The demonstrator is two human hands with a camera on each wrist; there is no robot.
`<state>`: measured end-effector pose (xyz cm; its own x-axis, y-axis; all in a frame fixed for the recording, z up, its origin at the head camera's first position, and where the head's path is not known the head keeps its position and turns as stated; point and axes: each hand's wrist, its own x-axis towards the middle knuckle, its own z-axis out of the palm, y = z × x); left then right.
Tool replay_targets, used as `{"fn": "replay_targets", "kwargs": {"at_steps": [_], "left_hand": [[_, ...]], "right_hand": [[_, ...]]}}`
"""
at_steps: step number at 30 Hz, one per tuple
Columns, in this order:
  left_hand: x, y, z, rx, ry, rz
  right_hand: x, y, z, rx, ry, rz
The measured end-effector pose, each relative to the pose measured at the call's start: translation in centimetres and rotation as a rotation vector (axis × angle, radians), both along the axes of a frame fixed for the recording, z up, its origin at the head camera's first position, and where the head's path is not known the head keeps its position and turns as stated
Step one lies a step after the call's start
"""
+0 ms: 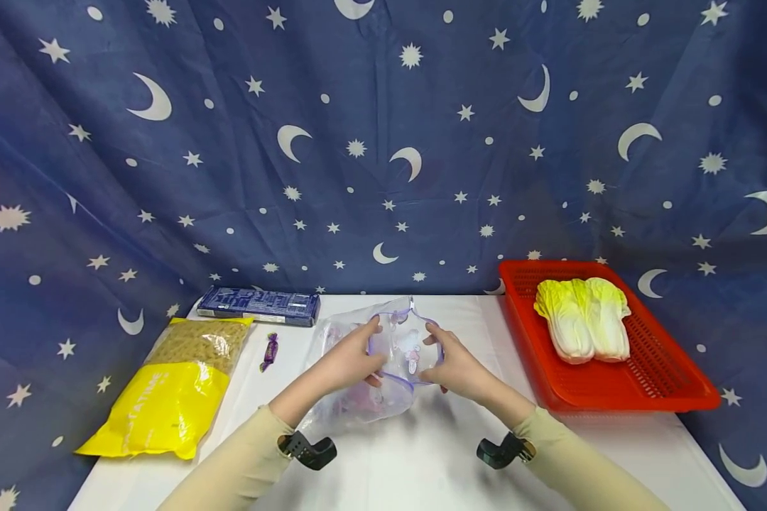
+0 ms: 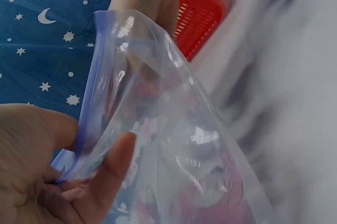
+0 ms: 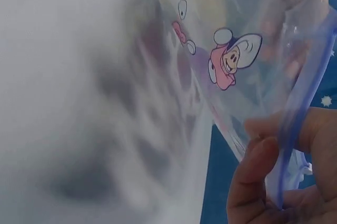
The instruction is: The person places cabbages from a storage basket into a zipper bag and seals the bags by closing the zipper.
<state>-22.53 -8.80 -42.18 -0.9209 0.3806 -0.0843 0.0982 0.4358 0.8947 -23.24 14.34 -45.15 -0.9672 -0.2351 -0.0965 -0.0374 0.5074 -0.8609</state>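
Note:
A clear plastic zip bag [image 1: 364,403] with a purple zip edge is held just above the white table, its mouth spread wide. Pink and white cartoon figures are printed on the bag [image 3: 231,63], as the right wrist view shows. On one side of the mouth my left hand [image 1: 350,360] grips the purple edge between thumb and fingers. Across from it, my right hand [image 1: 461,367] pinches the other side of that edge. The bag's body hangs toward the left, and I see nothing inside it.
At left lie a yellow pasta bag [image 1: 179,404], a small purple-wrapped candy [image 1: 269,352] and a flat dark blue packet [image 1: 258,305]. A red plastic basket [image 1: 671,376] at right holds napa cabbages [image 1: 581,319]. A blue star-and-moon curtain [image 1: 383,142] hangs behind the table.

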Motion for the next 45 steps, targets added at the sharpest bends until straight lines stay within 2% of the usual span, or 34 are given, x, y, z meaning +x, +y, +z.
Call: {"fn": "replay_targets", "kwargs": {"at_steps": [4, 6, 12, 15, 20, 25, 28, 33, 35, 39, 45], "left_hand": [[-0.4, 0.2, 0.3, 0.045, -0.015, 0.040], [-0.6, 0.1, 0.4, 0.007, 0.010, 0.053], [-0.8, -0.6, 0.9, -0.203, 0.166, 0.033], [-0.8, -0.9, 0.8, -0.232, 0.205, -0.002], [-1.0, -1.0, 0.1, -0.179, 0.230, -0.046], [-1.2, -0.8, -0.1, -0.063, 0.203, -0.046], [-1.2, -0.8, -0.3, 0.050, 0.151, -0.023], [-1.3, -0.9, -0.8, 0.205, 0.071, 0.054], [-1.4, -0.9, -1.0, 0.232, 0.077, 0.080], [-1.6, -0.8, -1.5, 0.226, 0.092, 0.103], [-1.6, -0.7, -1.5, 0.251, -0.020, 0.075]], "right_hand": [[0.1, 0.0, 0.0, -0.008, -0.005, 0.030], [0.0, 0.1, -0.1, -0.003, 0.005, 0.035], [-0.6, 0.7, -0.3, 0.042, 0.033, 0.030], [-0.9, 0.9, -0.3, 0.024, 0.030, 0.021], [-1.1, 1.3, -0.3, -0.022, -0.005, 0.021], [-1.1, 1.4, -0.4, -0.047, -0.020, 0.044], [-1.1, 1.4, -0.4, -0.074, -0.021, 0.047], [-1.3, 1.4, -0.4, -0.101, -0.040, 0.041], [-1.3, 1.4, -0.3, -0.100, -0.051, 0.037], [-1.2, 1.4, -0.1, -0.095, -0.067, 0.025], [-0.9, 1.7, 0.4, -0.084, -0.066, 0.016]]}}
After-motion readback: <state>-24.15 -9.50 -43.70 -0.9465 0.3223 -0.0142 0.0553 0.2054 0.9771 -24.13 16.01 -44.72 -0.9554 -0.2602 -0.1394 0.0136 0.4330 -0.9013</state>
